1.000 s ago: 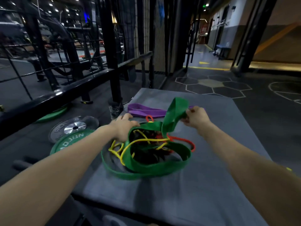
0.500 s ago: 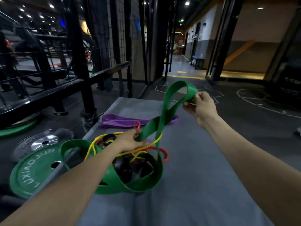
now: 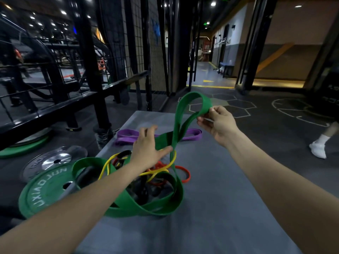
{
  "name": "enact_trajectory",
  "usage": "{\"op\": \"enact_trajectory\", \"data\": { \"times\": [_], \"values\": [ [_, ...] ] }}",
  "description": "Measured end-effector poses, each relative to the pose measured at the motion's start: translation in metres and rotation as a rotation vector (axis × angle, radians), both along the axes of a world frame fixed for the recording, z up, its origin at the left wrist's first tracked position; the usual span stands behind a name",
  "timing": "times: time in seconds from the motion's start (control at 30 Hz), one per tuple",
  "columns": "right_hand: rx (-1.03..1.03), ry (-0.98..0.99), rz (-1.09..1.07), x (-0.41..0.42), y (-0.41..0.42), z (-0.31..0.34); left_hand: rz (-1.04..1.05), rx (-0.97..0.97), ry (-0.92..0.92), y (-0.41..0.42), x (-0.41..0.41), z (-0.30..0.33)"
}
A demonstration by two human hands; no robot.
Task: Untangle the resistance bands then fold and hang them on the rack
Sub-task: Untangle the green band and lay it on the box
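1. Since half a second ago the left hand [image 3: 146,151] has let go of the tangle: its fingers [image 3: 149,130] are now spread and straight, the thumb just touching the green band [image 3: 176,129] where the band's two runs cross.
2. The right hand [image 3: 218,121] stays raised to the right, its thumb and fingertips pinching the top loop of the green band, held about as high as before.
3. From that loop the band drops and twists, then runs into wide coils lying on the near part of the grey table [image 3: 211,208].
4. Caught inside those coils are a yellow band [image 3: 107,166], an orange band [image 3: 185,174] and a black band [image 3: 122,154]; the yellow one crosses over the green strand just below the left hand.
5. A purple band [image 3: 190,133] lies flat and apart at the far side of the table, partly hidden behind the left hand and the raised green strand.
6. Left of the table, on the floor, sit a green weight plate [image 3: 44,189] and a grey weight plate [image 3: 53,160], below a black rack [image 3: 91,79].
7. At the far right, a person's leg in a white sock [image 3: 319,145] is on the dark floor.
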State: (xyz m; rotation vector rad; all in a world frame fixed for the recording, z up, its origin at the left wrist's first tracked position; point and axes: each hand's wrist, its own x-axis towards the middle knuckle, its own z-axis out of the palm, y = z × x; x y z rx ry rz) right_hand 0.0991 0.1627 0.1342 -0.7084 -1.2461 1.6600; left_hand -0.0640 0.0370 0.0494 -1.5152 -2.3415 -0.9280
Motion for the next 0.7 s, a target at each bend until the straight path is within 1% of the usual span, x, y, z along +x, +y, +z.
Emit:
{"op": "enact_trajectory", "data": {
  "times": [0.03, 0.07, 0.13, 0.17, 0.2, 0.27, 0.33, 0.4, 0.47, 0.57, 0.7],
  "values": [
    [0.001, 0.003, 0.011, -0.004, -0.001, 0.000, -0.044, 0.005, 0.144, -0.008, 0.003, -0.006],
    [0.009, 0.003, 0.021, -0.007, -0.002, 0.000, -0.078, -0.088, 0.279, -0.016, 0.007, -0.012],
    [0.052, -0.027, 0.047, -0.015, -0.006, -0.001, -0.128, -0.411, 0.459, -0.021, 0.008, -0.027],
    [0.081, -0.052, 0.063, -0.019, -0.008, -0.002, -0.153, -0.481, 0.497, -0.021, 0.007, -0.030],
    [0.137, -0.109, 0.067, -0.022, -0.008, -0.005, -0.195, -0.458, 0.514, -0.019, 0.005, -0.029],
    [0.306, -0.284, 0.056, -0.027, -0.007, -0.012, -0.272, -0.238, 0.551, -0.016, 0.002, -0.020],
    [0.564, -0.560, 0.055, -0.031, -0.006, -0.019, -0.317, 0.031, 0.580, -0.011, -0.003, -0.002],
    [0.768, -0.803, 0.147, -0.037, -0.011, -0.026, -0.335, 0.173, 0.547, -0.010, -0.010, 0.019],
    [0.837, -0.864, 0.247, -0.044, -0.019, -0.029, -0.341, 0.178, 0.544, -0.009, -0.022, 0.029],
    [0.907, -0.854, 0.332, -0.050, -0.023, -0.029, -0.405, 0.042, 0.561, -0.008, -0.037, 0.026],
    [1.036, -0.887, 0.345, -0.054, -0.029, -0.027, -0.453, -0.070, 0.512, -0.006, -0.049, 0.033]
  ]
}}
